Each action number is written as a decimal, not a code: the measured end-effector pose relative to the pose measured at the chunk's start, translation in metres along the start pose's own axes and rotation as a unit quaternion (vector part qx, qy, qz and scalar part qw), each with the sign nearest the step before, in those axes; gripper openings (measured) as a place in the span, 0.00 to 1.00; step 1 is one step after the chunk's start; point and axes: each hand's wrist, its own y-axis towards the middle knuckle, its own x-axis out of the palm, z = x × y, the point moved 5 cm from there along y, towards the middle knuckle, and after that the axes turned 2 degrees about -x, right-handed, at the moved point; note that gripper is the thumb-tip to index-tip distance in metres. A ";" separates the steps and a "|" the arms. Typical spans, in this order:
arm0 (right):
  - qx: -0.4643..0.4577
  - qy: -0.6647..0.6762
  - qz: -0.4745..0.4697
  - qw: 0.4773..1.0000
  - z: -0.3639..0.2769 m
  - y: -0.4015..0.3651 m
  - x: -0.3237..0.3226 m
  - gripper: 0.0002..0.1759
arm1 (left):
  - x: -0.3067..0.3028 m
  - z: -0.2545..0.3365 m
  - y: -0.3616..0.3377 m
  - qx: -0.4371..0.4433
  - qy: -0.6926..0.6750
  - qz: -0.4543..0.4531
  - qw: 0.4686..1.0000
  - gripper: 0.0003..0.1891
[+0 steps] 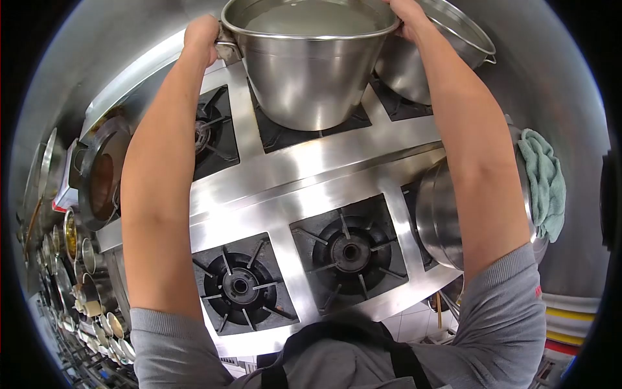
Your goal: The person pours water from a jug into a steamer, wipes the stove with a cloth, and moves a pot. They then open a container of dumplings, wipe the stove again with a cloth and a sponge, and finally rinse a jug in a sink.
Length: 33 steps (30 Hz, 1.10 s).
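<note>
Left grip (pixel 202 39) is wrapped tight round the side handle of the big steel pot (pixel 308 78), fingers closed on it. Right grip (pixel 408 11) clamps the opposite side. That handle is out of view, so I'd only say it looks closed there too. The pot is over the back middle burner, filled almost to the brim with liquid (pixel 311 16), either touching the grate or just above it. Just right of the pot, nearly touching, stands a second pot (pixel 466 39). Nearer than the pot is an unlit burner (pixel 350 251). The risk, I'd judge: with arms at full stretch and a heavy load, a tilt slops liquid, or a knock against the neighbour jars a hand loose.
</note>
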 end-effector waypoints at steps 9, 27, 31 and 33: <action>-0.009 0.032 0.075 0.997 -0.012 -0.024 0.018 0.15 | -0.027 0.005 -0.024 -0.015 -0.009 0.045 0.999 0.10; 0.007 -0.024 0.101 0.995 -0.013 -0.051 0.062 0.19 | -0.082 0.010 -0.031 -0.024 0.030 0.070 0.997 0.09; -0.001 -0.028 0.123 0.992 -0.014 -0.061 0.074 0.17 | -0.091 0.012 -0.037 -0.031 0.027 0.054 0.998 0.09; 0.001 -0.062 0.164 0.985 -0.025 -0.078 0.095 0.20 | -0.106 0.015 -0.039 -0.025 0.030 0.056 0.998 0.10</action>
